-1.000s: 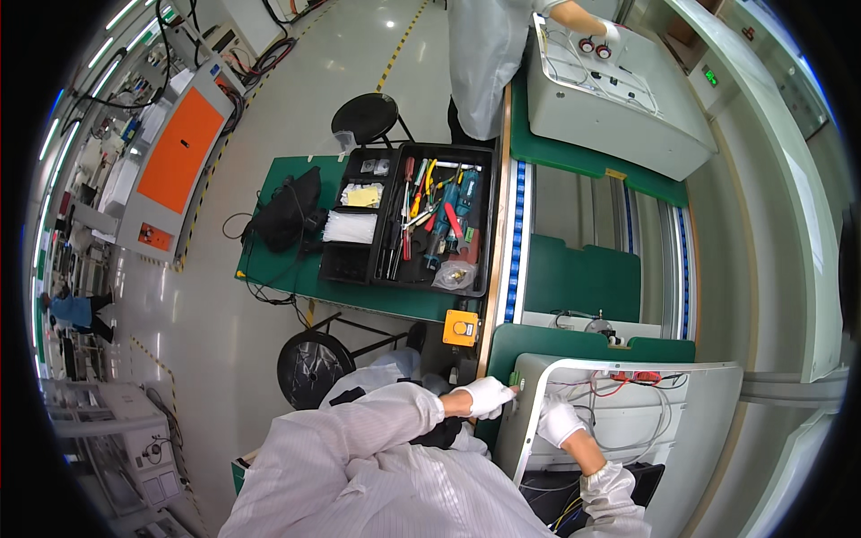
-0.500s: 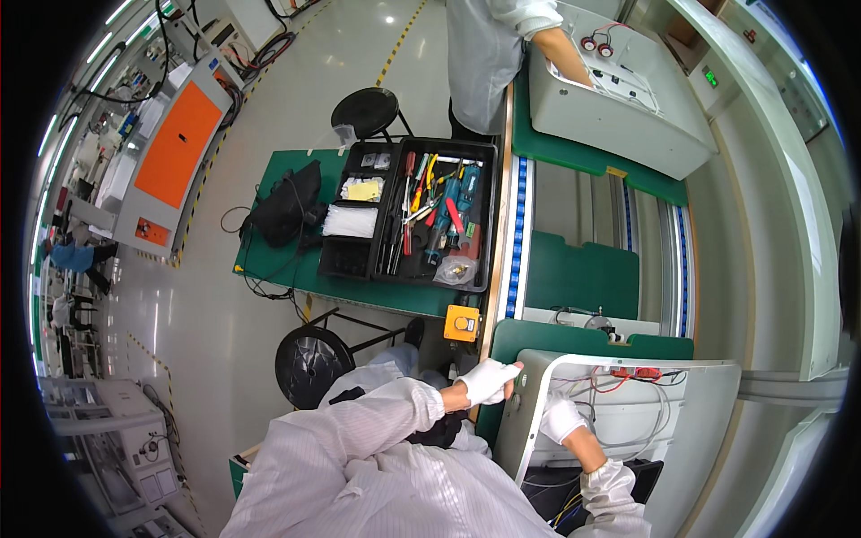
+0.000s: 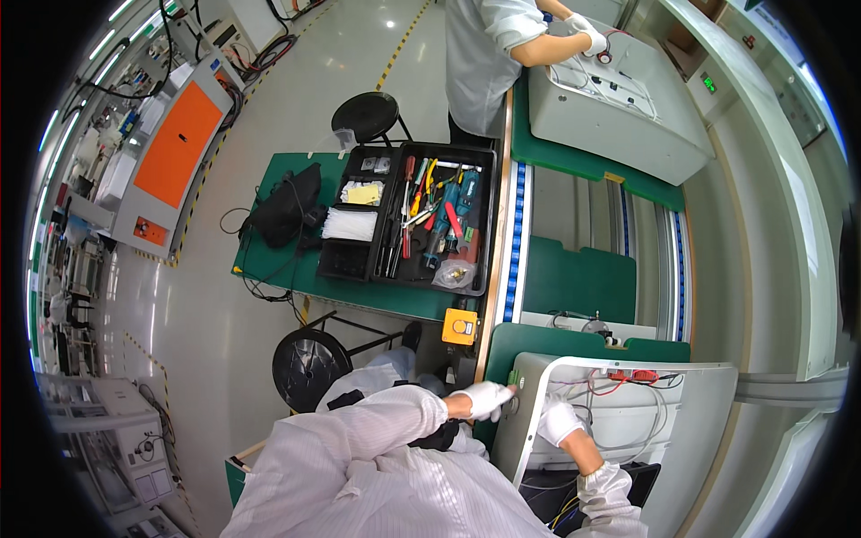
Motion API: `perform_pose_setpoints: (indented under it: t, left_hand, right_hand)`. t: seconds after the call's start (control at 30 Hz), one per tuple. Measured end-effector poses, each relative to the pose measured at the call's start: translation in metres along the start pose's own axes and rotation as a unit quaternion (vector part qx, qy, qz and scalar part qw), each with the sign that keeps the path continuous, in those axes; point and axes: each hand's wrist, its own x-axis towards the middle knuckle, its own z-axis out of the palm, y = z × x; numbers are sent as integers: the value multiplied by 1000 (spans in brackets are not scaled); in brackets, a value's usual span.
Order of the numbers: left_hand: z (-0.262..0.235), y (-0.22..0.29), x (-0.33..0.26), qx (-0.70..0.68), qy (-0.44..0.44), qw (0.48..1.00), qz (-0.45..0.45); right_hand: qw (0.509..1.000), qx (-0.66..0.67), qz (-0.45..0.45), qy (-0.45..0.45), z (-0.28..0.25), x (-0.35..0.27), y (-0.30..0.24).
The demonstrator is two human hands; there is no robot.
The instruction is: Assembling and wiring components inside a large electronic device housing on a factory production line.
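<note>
My left hand, in a white glove with bare fingertips, is at the outer left wall of an open light-grey metal cabinet. Its fingers are bent together beside a round fitting on that wall; whatever they hold is too small to make out. Inside the cabinet, my gloved right hand reaches up against the inner face of the same wall. The rim and the glove hide its fingertips. Grey cables and red connectors lie inside the cabinet near this hand.
A green board lies under the cabinet on a roller conveyor. To the left, a black tool case and a black bag rest on a green table. A yellow button box stands nearby. A co-worker handles another grey cabinet.
My left hand has shifted slightly down and left along the outer wall. My right hand stays inside the cabinet. The co-worker's hands have lifted out of the far cabinet's interior toward its back.
</note>
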Motion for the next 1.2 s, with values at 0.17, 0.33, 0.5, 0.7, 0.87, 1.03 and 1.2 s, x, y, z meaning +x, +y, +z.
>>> perform_pose_setpoints:
  t: [0.17, 0.33, 0.5, 0.7, 0.87, 1.03, 1.2]
  left_hand:
    - [-27, -4, -4, -305, -13, 952, 34]
    - [-18, 0, 9, 12, 52, 997, 58]
    - [-25, 6, -2, -329, -11, 942, 66]
    - [-18, -11, 23, 87, 31, 995, 39]
    - [-27, 13, -5, -274, -87, 956, 53]
    - [-20, 5, 10, 36, 84, 992, 84]
    - [-22, 12, 0, -323, -76, 943, 32]
  right_hand:
    - [1000, -24, -9, 13, 4, -1, 0]
    - [999, -20, -21, 14, -12, 1, -11]
    - [999, -26, -13, 21, -9, -1, -10]
    - [1000, -11, -20, 18, -8, 1, -7]
    - [1000, 6, -12, 13, -10, -1, -9]
    - [1000, -5, -9, -12, -14, 2, -11]
    - [999, -16, -15, 34, -5, -2, -5]
